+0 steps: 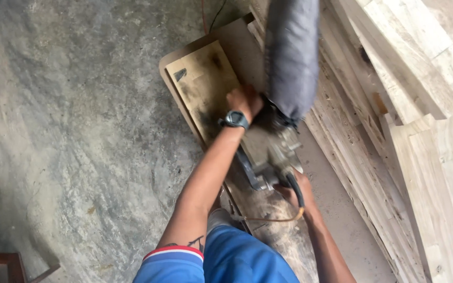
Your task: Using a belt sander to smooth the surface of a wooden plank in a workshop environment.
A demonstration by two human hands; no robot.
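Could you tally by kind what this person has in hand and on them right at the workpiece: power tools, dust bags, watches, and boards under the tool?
Belt sander, held by left hand in front and right hand at the rear: 1
Grey dust bag: 1
Wristwatch: 1
Flat boards under the sander: 2, stacked
Total: 5

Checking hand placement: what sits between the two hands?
In the head view, the power tool's metal body lies between left hand and right hand.
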